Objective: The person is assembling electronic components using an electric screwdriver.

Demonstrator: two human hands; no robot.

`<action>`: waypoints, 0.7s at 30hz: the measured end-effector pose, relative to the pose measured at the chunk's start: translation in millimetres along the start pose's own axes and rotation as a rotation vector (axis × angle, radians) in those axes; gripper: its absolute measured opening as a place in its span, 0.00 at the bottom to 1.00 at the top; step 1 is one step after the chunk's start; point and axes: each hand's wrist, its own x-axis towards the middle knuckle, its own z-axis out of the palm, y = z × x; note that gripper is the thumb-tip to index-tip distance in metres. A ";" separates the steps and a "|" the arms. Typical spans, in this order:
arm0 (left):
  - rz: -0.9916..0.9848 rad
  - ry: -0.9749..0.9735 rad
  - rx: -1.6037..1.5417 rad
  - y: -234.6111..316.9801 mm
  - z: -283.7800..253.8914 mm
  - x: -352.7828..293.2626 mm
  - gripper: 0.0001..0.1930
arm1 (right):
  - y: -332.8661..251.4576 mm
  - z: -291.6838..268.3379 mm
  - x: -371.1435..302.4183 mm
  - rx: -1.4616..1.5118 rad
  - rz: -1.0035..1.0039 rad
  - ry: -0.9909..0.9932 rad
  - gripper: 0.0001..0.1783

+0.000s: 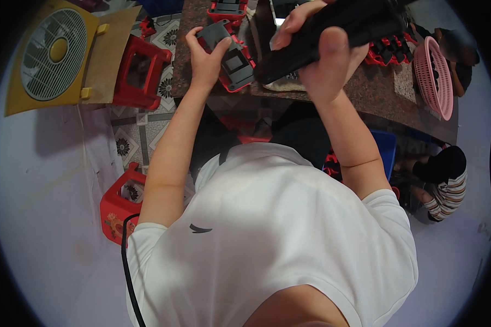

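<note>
On the speckled table [376, 87], my left hand [206, 61] grips a grey and red plastic housing [236, 64], thumb on its top face and fingers round its far edge. A dark rectangular recess shows in that housing. My right hand [327, 71] is wrapped round a long black handheld tool [341, 35], raised above the table and close to the camera. Its far end runs up to the top of the view, and its exact kind cannot be made out. Another red and grey housing [227, 9] lies just beyond my left hand.
Red and black parts [390, 50] are heaped to the right, beside a pink basket [436, 79]. A yellow fan [52, 52] and red stools [139, 71] stand at left. A blue bin [385, 150] is below the table. Two people [447, 182] are at right.
</note>
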 end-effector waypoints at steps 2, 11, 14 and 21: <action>0.096 0.025 0.110 -2.4 0.1 0.4 0.35 | 17.8 -2.0 3.4 -0.014 -0.134 -0.124 0.23; 0.165 0.023 -0.050 -30.6 2.2 5.0 0.36 | 42.1 13.9 -18.2 -0.110 -0.068 -0.271 0.33; 0.211 0.102 0.138 -30.5 3.9 -0.3 0.35 | 40.8 20.1 -14.2 -0.317 -0.218 -0.422 0.22; 0.044 -0.043 -0.058 -9.7 6.6 -1.3 0.34 | 50.0 16.2 -17.0 -0.352 -0.122 -0.404 0.36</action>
